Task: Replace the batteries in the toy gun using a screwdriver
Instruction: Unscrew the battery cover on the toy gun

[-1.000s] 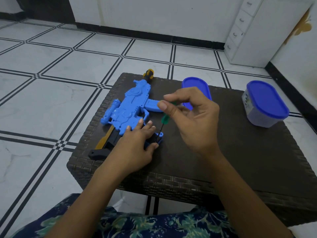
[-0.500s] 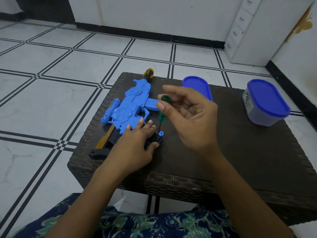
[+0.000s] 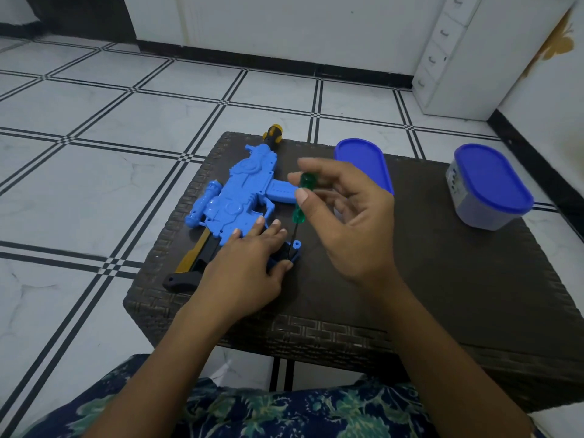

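Here, a low table (image 3: 442, 279) of dark woven cane fills the centre and right of the frame. It stands on a white tiled floor (image 3: 94, 184) ruled with black double lines. A black skirting (image 3: 252, 60) runs under the white wall at the top, and a white drawer unit (image 3: 448, 52) stands in the upper right. The blue toy gun (image 3: 240, 191) lies flat on the table's left part, its black and yellow muzzle at the far edge and its black stock toward the near left corner. Your left hand (image 3: 246, 267) presses down on it with straight fingers, the thumb beside the grip's base. Your right hand (image 3: 350, 222) pinches the green handle of the screwdriver (image 3: 301, 197) between thumb and forefinger. The tool is nearly upright, its thin shaft reaching down to the grip's base just beside your left thumb. A loose blue lid (image 3: 363, 162) lies behind your right hand, and a lidded blue tub (image 3: 486, 191) sits near the table's right edge. Dark floral cloth (image 3: 268, 409) covers your lap at the bottom of the frame. A second ago your right fingers were curled over the handle's top. Now they have spread and more of the green shows, while the left hand and the gun have kept their place.
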Demonstrator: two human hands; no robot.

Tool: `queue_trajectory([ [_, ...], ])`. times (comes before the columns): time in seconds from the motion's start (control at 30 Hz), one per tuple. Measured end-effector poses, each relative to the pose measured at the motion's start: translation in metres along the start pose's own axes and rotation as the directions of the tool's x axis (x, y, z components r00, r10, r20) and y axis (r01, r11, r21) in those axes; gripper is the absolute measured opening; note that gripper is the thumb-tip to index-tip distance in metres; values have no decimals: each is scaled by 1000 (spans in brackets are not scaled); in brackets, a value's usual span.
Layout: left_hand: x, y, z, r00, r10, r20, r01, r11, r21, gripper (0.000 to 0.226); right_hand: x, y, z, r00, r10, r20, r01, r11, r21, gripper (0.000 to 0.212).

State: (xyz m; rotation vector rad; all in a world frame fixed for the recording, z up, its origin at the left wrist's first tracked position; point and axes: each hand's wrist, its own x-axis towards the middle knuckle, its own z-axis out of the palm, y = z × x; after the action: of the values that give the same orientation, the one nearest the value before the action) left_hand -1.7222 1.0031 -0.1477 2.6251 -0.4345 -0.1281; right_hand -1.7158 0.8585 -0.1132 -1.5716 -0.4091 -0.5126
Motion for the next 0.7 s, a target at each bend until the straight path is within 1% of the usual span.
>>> queue_trajectory([
  [0.07, 0, 0, 0, 1000, 0, 9, 0, 1000, 3, 57, 0, -1, -1, 999, -34, 3, 34, 999, -42, 23],
  [0.13, 0, 1, -1, 1000, -2, 13, 2, 1000, 3, 57, 1, -2, -2, 996, -90, -9, 89, 991, -97, 24],
  [0.2, 0, 1, -1, 1000, -7, 10, 7, 1000, 4, 56, 3, -2, -2, 994, -106, -17, 103, 988, -112, 24],
  [0.37, 0, 0, 0, 1000, -6, 6, 6, 1000, 1, 57, 2, -1, -1, 999, -46, -13, 45, 996, -71, 27],
  [0.47, 0, 1, 0, 1000, -8, 4, 8, 1000, -2, 57, 1, -2, -2, 1000, -26, -10, 26, 999, -44, 24],
  [0.7, -1, 1, -2, 1000, -9, 11, 9, 1000, 6, 57, 2, -4, -3, 996, -17, -84, 17, 1000, -8, 23],
])
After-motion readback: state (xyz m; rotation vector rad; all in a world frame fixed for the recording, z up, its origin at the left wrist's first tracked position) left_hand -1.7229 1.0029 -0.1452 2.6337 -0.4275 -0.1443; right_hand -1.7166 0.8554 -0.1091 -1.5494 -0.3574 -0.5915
